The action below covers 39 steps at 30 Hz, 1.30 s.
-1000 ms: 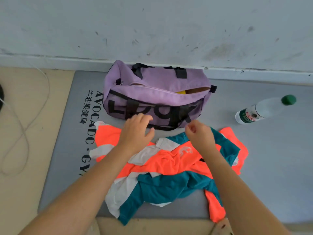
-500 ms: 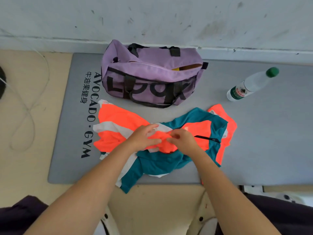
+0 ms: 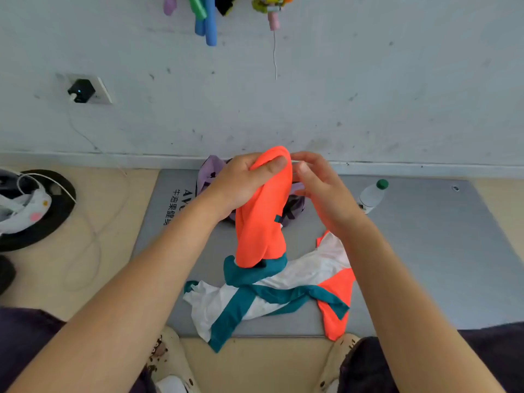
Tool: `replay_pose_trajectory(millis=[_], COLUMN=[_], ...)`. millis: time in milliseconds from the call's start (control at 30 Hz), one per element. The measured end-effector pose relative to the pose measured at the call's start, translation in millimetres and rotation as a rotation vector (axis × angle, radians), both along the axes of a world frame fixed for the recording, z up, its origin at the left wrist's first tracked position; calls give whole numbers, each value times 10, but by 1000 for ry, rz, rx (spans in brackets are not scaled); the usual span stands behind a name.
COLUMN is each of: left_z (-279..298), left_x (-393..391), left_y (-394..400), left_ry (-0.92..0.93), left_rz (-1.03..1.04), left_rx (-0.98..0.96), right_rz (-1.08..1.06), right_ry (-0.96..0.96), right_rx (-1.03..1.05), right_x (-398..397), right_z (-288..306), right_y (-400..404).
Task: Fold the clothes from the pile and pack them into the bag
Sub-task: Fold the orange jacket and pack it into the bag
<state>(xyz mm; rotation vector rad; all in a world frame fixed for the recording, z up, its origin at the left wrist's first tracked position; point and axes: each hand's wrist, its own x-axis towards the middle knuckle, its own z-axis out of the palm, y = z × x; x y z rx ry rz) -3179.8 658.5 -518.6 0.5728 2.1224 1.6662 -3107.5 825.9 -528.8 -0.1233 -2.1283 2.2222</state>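
Note:
My left hand (image 3: 241, 182) grips the top of an orange garment (image 3: 262, 222) and holds it up off the mat; its lower end has a teal edge and hangs down to the pile. My right hand (image 3: 320, 191) is beside the garment's top with fingers apart, touching or nearly touching the cloth. Beneath lies the pile (image 3: 283, 285), a tangle of white, teal and orange clothing on the grey mat (image 3: 425, 251). The purple bag (image 3: 208, 173) stands behind the lifted garment against the wall, mostly hidden by my hands and the cloth.
A plastic water bottle (image 3: 371, 194) with a green cap lies on the mat to the right of the bag. A black round base (image 3: 61, 205) with white items and a white cable (image 3: 93, 239) sit on the floor at left. A charger (image 3: 80, 90) is plugged into the wall.
Both hands rose from the pile, my left hand lifting the orange garment up in front of the bag. The view tilted upward, showing more wall.

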Motion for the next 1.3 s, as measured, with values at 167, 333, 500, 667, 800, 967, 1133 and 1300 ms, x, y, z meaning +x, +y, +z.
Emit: replay_pose_trajectory(millis=[167, 333, 500, 667, 800, 967, 1133, 1300], left_z=[505, 463, 329, 295, 102, -4, -64, -65], left_x=[290, 380, 482, 1014, 1171, 996, 910, 763], left_y=[-309, -701, -908, -660, -456, -571, -611, -686], left_ry=[42, 92, 357, 160, 107, 130, 154, 94], left_rz=[56, 564, 378, -314, -218, -221, 6, 327], left_rx=[148, 268, -94, -167, -330, -355, -207, -18], right_rz=[361, 468, 449, 384, 390, 367, 381, 237], right_ry=[-173, -229, -163, -73, -147, -190, -310, -396], right_rx=[289, 481, 448, 274, 307, 392, 502, -46], right_x=[434, 658, 830, 878, 914, 863, 818, 756], right_z=[215, 357, 563, 532, 312, 235, 153, 66], right_y=[-227, -214, -157, -340, -426, -307, -144, 48])
